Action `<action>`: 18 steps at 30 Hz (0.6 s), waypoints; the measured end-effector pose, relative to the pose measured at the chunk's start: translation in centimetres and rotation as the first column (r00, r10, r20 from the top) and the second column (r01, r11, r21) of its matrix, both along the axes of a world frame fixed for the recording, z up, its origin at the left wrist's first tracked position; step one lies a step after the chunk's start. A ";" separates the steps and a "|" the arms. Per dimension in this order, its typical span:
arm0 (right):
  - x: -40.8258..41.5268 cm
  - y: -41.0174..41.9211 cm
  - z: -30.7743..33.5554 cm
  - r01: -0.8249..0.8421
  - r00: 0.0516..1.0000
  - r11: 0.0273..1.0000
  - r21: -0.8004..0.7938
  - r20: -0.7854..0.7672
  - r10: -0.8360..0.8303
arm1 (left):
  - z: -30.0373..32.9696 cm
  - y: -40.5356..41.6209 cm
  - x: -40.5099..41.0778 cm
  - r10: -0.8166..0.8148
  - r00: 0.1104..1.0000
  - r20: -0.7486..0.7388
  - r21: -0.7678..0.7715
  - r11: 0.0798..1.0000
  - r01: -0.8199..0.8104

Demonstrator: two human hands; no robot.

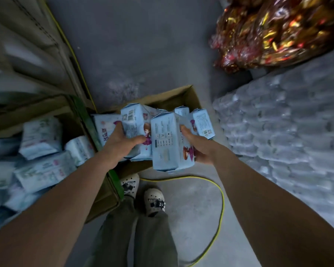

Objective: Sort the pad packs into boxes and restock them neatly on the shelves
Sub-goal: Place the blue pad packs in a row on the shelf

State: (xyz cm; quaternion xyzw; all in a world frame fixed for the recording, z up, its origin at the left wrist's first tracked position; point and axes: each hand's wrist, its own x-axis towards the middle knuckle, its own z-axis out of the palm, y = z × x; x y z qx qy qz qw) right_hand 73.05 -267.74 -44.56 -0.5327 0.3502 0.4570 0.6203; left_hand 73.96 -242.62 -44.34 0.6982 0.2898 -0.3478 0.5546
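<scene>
Both our hands: left hand (pixel 121 140) grips one pad pack (pixel 137 132), right hand (pixel 196 146) another (pixel 168 143) | step: sorting | next: lower into cardboard box (pixel 189 93).

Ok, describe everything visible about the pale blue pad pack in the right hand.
The pale blue plastic-wrapped pad pack is a rectangular block held roughly upright above the open brown cardboard box. Its broad face shows small printed text and a cartoon girl in purple near the bottom; the top edge is a crimped seam. The right hand grips its right side, thumb on the front. Its left edge meets the similar pack held by the left hand.
</scene>
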 end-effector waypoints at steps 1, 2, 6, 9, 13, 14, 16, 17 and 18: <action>-0.2 0.1 2.0 0.012 1.000 0.998 0.065 0.007 -0.013 | 1.9 0.2 0.0 0.013 1.000 0.023 -0.002 1.000 -0.013; -0.5 0.3 4.0 0.029 0.999 0.992 0.125 0.014 -0.031 | 3.8 0.4 -0.1 0.025 0.999 0.045 -0.006 1.000 -0.025; -1.5 2.0 11.5 0.068 0.997 0.967 0.244 0.026 -0.076 | 11.2 1.4 -1.0 0.050 0.990 0.133 -0.040 0.998 -0.045; -2.1 3.4 16.7 0.081 0.993 0.977 0.196 0.069 -0.096 | 16.4 2.9 -2.1 0.085 0.980 0.179 -0.010 0.996 -0.084; -2.2 5.9 23.0 0.089 0.981 0.987 0.132 0.162 -0.110 | 23.1 5.9 -4.4 0.151 0.959 0.239 0.013 0.987 -0.159; -2.1 6.7 24.3 0.093 0.976 0.988 0.120 0.185 -0.114 | 24.8 6.9 -5.1 0.191 0.946 0.262 0.017 0.979 -0.203; -2.0 8.2 26.6 0.049 0.967 0.997 0.053 0.246 -0.061 | 27.7 9.1 -6.8 0.266 0.918 0.293 0.012 0.959 -0.282; -1.9 9.0 27.7 0.004 0.960 1.000 0.020 0.280 -0.009 | 29.2 10.2 -7.7 0.286 0.906 0.312 0.023 0.951 -0.308; -2.1 10.1 29.0 -0.041 0.948 0.999 -0.020 0.314 0.045 | 30.5 11.4 -8.8 0.305 0.893 0.331 0.038 0.941 -0.336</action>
